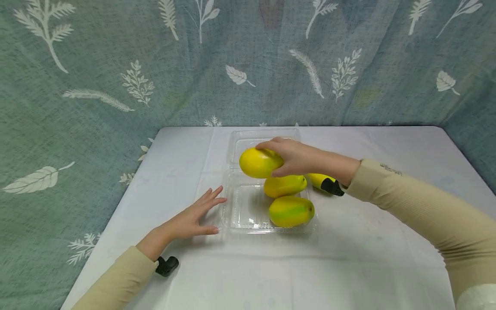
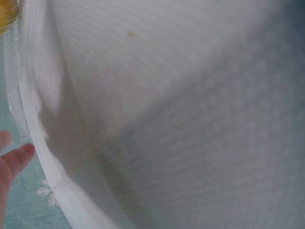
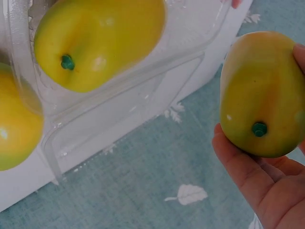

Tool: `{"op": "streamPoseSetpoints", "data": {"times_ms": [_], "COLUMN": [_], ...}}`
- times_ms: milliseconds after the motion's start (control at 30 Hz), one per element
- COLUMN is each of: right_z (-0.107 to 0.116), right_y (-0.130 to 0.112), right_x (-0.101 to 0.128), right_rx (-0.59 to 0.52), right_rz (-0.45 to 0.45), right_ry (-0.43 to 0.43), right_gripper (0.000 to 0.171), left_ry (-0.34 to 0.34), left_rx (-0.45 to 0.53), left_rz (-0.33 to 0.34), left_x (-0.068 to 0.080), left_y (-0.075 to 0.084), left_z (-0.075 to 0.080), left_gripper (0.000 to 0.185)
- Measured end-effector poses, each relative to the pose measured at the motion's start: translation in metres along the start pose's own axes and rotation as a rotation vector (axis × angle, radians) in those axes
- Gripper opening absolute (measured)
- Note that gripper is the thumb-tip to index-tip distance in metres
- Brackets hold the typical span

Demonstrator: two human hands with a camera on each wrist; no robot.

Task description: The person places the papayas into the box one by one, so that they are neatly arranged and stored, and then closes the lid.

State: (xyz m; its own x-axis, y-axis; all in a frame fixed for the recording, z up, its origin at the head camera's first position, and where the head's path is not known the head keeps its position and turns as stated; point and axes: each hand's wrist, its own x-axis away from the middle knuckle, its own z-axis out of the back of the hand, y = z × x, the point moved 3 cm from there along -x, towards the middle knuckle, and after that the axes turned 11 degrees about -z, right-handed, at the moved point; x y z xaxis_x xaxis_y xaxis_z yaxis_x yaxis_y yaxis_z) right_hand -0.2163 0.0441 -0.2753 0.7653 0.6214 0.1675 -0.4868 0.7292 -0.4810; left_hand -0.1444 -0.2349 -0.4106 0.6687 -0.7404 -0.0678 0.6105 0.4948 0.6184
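Note:
My right hand [image 1: 292, 156] grips a yellow mango [image 1: 260, 162], raised over the middle of a clear plastic clamshell box [image 1: 244, 215]. In the right wrist view, fingers and thumb wrap round this mango [image 3: 262, 90], its green stem end showing. Two yellow-green mangoes, one farther back [image 1: 284, 186] and one nearer [image 1: 291, 212], lie side by side in the right part of the box's base. My left hand [image 1: 190, 219] is beside the base's left edge, fingers spread and holding nothing. The left wrist view catches only its fingertips [image 2: 21, 156].
The box's lid [image 1: 236, 148] is folded open toward the back of the white-covered table [image 1: 368, 258]. Another yellow fruit [image 1: 315, 178] is right of the box, partly hidden by the right wrist and its black camera [image 1: 333, 187]. A leaf-patterned curtain [image 1: 263, 99] stands behind the table.

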Motion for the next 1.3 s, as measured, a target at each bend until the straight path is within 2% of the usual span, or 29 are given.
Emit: {"op": "streamPoseSetpoints", "data": {"times_ms": [200, 500, 833, 1067, 1300], "right_z": [-0.009, -0.026, -0.046, -0.057, -0.065], "right_y": [-0.005, -0.007, -0.012, -0.014, -0.012], "right_x": [-0.011, -0.025, -0.038, -0.042, -0.05], "right_rx": [0.027, 0.067, 0.187, 0.269, 0.268], "right_rz": [0.005, -0.061, -0.095, -0.083, -0.093], "right_ry": [-0.036, -0.115, -0.166, -0.179, -0.177], "right_gripper": [0.066, 0.065, 0.065, 0.062, 0.062], "left_ry": [-0.003, -0.002, -0.005, -0.003, -0.003], "left_rx": [-0.01, 0.006, 0.026, 0.023, 0.021], "left_rz": [0.008, 0.014, 0.014, 0.014, 0.003], "left_x": [0.001, 0.0, 0.0, 0.0, -0.001], "left_y": [-0.001, -0.001, 0.0, 0.0, -0.002], "left_z": [0.001, 0.001, 0.001, 0.0, 0.0], "left_gripper": [0.075, 0.074, 0.075, 0.074, 0.075]}}
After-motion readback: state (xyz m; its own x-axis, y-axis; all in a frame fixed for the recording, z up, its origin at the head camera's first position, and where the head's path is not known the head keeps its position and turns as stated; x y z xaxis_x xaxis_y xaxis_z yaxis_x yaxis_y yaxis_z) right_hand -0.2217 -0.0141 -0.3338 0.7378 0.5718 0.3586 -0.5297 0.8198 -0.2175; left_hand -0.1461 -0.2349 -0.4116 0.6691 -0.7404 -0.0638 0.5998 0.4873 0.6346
